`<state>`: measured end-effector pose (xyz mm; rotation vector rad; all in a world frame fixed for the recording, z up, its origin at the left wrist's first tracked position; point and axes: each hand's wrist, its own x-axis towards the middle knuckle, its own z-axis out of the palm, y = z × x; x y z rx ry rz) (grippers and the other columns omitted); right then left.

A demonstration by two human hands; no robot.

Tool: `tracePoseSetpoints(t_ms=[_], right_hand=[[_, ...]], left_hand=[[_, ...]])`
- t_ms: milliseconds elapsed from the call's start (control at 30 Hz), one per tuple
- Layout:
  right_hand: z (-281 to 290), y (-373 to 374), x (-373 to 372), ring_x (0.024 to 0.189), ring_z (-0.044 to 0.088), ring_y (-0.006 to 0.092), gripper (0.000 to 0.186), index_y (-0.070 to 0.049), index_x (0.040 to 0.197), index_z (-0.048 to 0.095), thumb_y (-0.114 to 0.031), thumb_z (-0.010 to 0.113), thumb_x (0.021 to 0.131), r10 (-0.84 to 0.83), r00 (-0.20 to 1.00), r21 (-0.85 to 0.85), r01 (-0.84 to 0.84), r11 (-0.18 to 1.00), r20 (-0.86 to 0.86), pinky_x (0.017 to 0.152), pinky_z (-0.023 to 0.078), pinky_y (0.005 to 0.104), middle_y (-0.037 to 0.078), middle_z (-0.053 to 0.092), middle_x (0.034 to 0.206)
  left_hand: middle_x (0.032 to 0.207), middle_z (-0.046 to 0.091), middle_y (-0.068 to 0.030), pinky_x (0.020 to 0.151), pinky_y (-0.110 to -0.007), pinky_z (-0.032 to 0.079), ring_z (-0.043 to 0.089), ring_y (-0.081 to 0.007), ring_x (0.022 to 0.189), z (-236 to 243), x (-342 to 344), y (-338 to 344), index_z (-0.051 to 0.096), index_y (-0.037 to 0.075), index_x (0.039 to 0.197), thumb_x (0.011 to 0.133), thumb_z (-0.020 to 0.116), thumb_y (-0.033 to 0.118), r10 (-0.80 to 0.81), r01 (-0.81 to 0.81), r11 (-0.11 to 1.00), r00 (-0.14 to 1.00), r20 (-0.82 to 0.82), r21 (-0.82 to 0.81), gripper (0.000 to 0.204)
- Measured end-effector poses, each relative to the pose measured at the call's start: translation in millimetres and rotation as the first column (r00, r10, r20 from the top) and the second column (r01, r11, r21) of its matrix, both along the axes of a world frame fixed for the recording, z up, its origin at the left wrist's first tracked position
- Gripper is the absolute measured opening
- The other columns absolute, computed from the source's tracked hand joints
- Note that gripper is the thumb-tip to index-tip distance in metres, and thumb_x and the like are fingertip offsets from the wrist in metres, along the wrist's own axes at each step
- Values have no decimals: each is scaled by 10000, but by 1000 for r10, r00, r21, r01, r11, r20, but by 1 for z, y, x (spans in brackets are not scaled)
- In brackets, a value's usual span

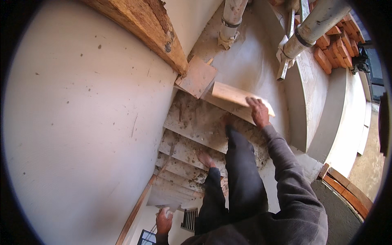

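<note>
My right hand (258, 111) grips a pale wooden board (230, 92) near its right end, at the edge of the upper landing. Beside the board's left end lies a square, pinkish-brown flat piece (198, 75), at the foot of a rough timber (143, 32). My left hand (164, 222) is low in the view, its fingers curled around something small and pale that I cannot make out. My bare feet and dark-trousered legs are on the dirt-spotted steps (183, 118) below the board.
A plain wall (81, 122) runs along the left. Above are two pale pipe-like posts (232, 10) (310, 26) and a metal bar. Stacked red bricks (339, 51) stand at upper right, beside a curved white stair wall (347, 114). A wooden rail (134, 212) runs at lower left.
</note>
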<state>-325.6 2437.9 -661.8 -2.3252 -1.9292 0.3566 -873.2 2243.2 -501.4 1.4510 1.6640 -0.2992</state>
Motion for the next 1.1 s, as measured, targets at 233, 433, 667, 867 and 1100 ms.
tracePoseSetpoints(t_ms=[233,433,667,867,1100], right_hand=[[-10,-5,-5,957,594,299,448,-144,1156,615,16,457,769,39,984,32,-34,999,-172,824,505,394,94,629,1117],[-31,60,22,920,587,311,472,-130,1145,588,28,502,709,-198,980,175,200,964,-31,785,490,416,102,622,989],[-29,59,7,951,597,298,451,-125,1163,597,25,449,765,-162,987,133,163,978,-18,827,483,388,100,637,1047],[-1,-26,15,1001,595,280,414,-150,1154,616,1,425,818,80,990,-79,-89,993,-114,852,487,377,92,638,1089],[-25,-58,35,981,598,266,397,-168,1156,608,-38,403,841,-174,982,115,165,980,75,842,488,376,73,635,1104]], left_hand=[[955,626,-214,815,-415,472,609,-348,902,-16,-15,-28,595,-36,1024,831,578,161,199,-201,980,975,99,6,276],[932,633,-218,804,-387,487,624,-335,871,-11,0,-23,595,-53,996,853,567,172,242,-241,970,958,155,-25,268],[933,636,-209,798,-378,486,625,-320,859,-6,0,-30,595,-44,994,861,554,172,261,-259,965,960,104,-32,257],[859,631,-140,750,-322,474,596,-203,782,-12,-1,-53,611,-31,1007,856,563,173,289,-289,957,945,153,-24,258],[905,630,-183,766,-363,476,612,-288,825,-17,-10,-58,586,-39,1020,874,544,171,257,-250,966,952,166,-65,260]])
